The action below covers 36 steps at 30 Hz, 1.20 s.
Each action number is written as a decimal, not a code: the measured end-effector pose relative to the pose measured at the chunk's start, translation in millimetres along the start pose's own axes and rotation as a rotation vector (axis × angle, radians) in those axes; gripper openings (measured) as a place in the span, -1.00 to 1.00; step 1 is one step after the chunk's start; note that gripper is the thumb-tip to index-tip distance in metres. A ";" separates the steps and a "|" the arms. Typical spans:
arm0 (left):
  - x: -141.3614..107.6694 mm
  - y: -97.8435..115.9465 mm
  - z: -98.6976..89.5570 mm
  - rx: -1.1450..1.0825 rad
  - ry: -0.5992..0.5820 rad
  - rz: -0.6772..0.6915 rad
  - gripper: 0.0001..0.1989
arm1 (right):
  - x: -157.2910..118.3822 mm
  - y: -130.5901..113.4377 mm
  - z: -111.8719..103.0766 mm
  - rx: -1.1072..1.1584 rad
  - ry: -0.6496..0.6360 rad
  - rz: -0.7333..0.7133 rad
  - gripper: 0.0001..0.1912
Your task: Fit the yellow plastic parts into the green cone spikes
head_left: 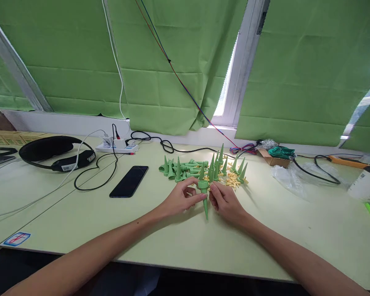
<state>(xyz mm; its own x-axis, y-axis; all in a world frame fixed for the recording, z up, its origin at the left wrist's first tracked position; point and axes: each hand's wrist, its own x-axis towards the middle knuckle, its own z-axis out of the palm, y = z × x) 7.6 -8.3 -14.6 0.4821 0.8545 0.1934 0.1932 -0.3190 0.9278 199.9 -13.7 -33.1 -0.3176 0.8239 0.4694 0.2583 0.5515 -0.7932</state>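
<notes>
My left hand point(185, 195) has its fingers closed around a green plastic spike point(205, 205), whose ribbed collar is at the top and whose point is downward. Right beside the collar, my right hand point(226, 201) is closed in a pinch; what sits between its fingertips is mostly hidden. Beyond both hands lies a pile of similar green spikes point(189, 166), some standing point up and others on their sides. Several small yellow plastic pieces point(232, 179) are heaped at the pile's right side.
Left of the hands lies a black phone point(128, 181), with headphones point(57, 154) and a power strip point(117, 146) farther off. Black cables cross the table's back. A small cardboard box point(274, 158), clear plastic bags point(291, 181) and a white cylindrical container point(366, 185) are at right.
</notes>
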 end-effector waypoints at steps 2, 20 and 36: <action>-0.1 0.4 0.2 0.019 0.008 0.012 -0.65 | -0.1 0.5 0.5 0.016 -0.001 0.007 -0.46; 1.2 -1.0 1.8 0.085 0.115 0.055 -0.73 | -0.4 -0.2 0.4 0.003 0.017 -0.002 -0.49; 7.6 -7.5 -2.0 -0.463 -0.112 -0.210 -0.53 | 0.1 -0.4 -0.9 -0.033 -0.021 -0.040 -0.59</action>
<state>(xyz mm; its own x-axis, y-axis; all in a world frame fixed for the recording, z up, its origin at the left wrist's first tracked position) 8.1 1.4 -19.4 0.5667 0.8236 -0.0234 -0.0905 0.0905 0.9918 200.6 -13.7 -32.4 -0.3473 0.7983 0.4921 0.2749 0.5884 -0.7604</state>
